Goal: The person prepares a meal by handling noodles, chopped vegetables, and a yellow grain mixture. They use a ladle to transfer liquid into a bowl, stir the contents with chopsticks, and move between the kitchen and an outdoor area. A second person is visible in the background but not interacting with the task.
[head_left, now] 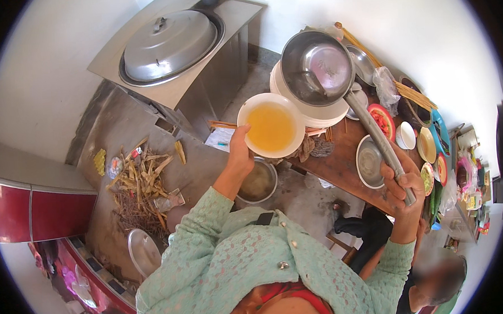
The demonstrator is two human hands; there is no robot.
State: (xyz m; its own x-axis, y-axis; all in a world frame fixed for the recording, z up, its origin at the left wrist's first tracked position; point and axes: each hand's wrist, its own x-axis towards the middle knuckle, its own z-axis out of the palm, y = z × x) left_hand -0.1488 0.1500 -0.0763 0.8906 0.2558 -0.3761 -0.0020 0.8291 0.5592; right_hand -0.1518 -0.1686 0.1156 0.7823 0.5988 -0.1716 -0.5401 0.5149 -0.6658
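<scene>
My left hand (pixel 239 157) grips the rim of a white bowl (pixel 300 124) holding yellow liquid (pixel 270 128), thumb on the near left edge. Thin brown sticks, like chopsticks (pixel 222 124), poke out left of the bowl; how they are held is hidden. In my right hand (pixel 401 185) is the long handle of a metal dipper (pixel 376 133), fingers wrapped round it. The dipper's round cup is raised beyond the bowl to the right, its shiny inside showing, over a white bucket (pixel 317 120). Whether the cup touches the bucket cannot be told.
A stove (pixel 107 62) with a large domed lid (pixel 171 42) stands far left. On the brown table (pixel 343 144) are a metal bowl (pixel 371 162) and several dishes. Below lie a metal basin (pixel 273 175) and dry husks (pixel 143 184). Someone (pixel 436 278) sits at the lower right.
</scene>
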